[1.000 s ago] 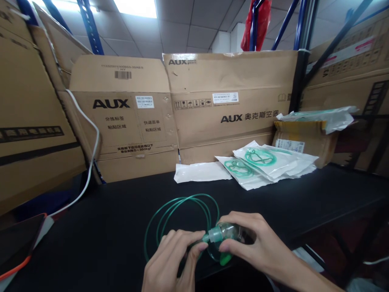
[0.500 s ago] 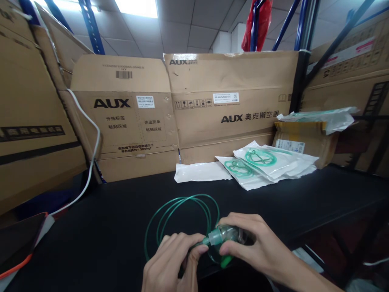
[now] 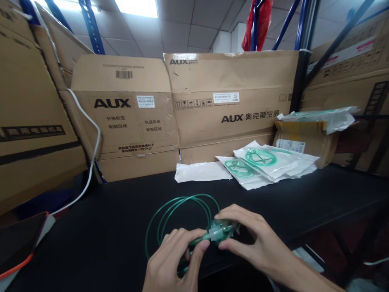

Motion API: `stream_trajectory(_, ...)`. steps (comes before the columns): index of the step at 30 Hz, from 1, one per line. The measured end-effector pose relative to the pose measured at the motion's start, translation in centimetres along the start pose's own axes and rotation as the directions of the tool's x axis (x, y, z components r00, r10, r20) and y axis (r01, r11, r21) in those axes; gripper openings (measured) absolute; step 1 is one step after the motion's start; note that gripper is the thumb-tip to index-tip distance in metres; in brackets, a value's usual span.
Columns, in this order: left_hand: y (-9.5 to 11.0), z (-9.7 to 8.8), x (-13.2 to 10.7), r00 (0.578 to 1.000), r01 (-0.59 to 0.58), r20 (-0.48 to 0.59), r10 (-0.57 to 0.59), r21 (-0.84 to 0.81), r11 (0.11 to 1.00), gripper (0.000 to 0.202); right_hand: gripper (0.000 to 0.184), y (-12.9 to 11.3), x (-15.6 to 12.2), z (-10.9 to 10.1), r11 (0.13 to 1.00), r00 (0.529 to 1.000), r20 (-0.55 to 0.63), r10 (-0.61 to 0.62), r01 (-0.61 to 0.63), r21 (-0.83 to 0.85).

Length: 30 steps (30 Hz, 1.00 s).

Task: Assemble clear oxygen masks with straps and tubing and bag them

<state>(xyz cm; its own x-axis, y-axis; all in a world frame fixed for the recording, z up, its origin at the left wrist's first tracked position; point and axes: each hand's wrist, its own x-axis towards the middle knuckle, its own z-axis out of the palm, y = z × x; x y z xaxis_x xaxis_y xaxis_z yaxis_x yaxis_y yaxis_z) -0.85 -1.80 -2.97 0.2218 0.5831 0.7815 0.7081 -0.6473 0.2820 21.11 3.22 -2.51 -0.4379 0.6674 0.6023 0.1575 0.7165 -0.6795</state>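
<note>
My right hand (image 3: 257, 239) is closed around a clear green plastic mask (image 3: 227, 229), thumb below and fingers over the top. A pale translucent connector (image 3: 215, 234) sticks out of the mask's left end. My left hand (image 3: 174, 259) pinches the green tubing (image 3: 200, 238) at that connector between thumb and forefinger. The tube end and connector meet, but I cannot tell how deeply they are joined. More green material shows under the left palm, mostly hidden. Behind both hands, the tubing's loose coils (image 3: 182, 198) lie on the black tabletop (image 3: 115, 227).
White packets with coiled green tubing (image 3: 261, 158) are piled at the back right, beside a flat white wrapper (image 3: 203, 172). More packets lie on a small carton (image 3: 304, 134). Large cardboard panels (image 3: 225, 105) wall the back. A dark device with orange edging (image 3: 22, 243) and a white cable (image 3: 95, 150) sit left.
The mask has turned in my right hand; the bright green part below it is now out of sight. My left fingers have shifted slightly, showing more green beneath them. The packets have not moved.
</note>
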Motion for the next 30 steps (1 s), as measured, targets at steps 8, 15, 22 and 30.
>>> stream_trajectory(8, -0.3, -0.8, 0.5, 0.989, 0.136, 0.071, -0.133, -0.051, 0.989, 0.015, 0.043, 0.8, -0.7, 0.6, 0.979, 0.981, -0.035, -0.190, 0.187, -0.077)
stream_trajectory(15, -0.2, -1.3, 0.7, 0.907, 0.340, 0.313, -0.283, -0.142, 0.930, 0.026, 0.041, 0.8, -1.0, 0.6, 0.954, 0.965, 0.005, -0.261, 0.259, -0.154)
stream_trajectory(22, 0.1, -1.4, 0.8, 0.883, 0.378, 0.352, -0.311, -0.139, 0.915, 0.027, 0.037, 0.7, -0.8, 0.6, 0.962, 0.971, 0.018, -0.240, 0.240, -0.129)
stream_trajectory(30, -0.5, -1.1, 0.5, 0.924, 0.258, 0.327, -0.199, -0.147, 0.955, 0.026, 0.037, 0.9, -0.8, 0.8, 0.964, 0.969, 0.011, -0.246, 0.246, -0.102)
